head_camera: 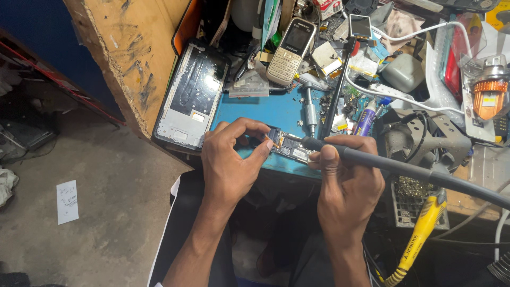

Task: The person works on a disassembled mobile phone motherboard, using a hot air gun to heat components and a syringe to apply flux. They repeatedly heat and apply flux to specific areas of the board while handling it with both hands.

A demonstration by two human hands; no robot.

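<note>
My left hand [231,157] pinches the left end of a small phone circuit board [289,146] and steadies it over the blue work mat [265,109]. My right hand [345,178] grips a dark soldering iron handle [404,169] like a pen. Its tip rests on the board's right part. The handle's thick cord runs off to the right edge.
An opened phone frame [192,95] lies left of the mat, and a gold keypad phone [289,51] lies behind it. Tools, a screwdriver [309,111], white cables and parts crowd the back and right. A yellow-handled tool [419,234] hangs at the lower right. The concrete floor [95,175] lies to the left.
</note>
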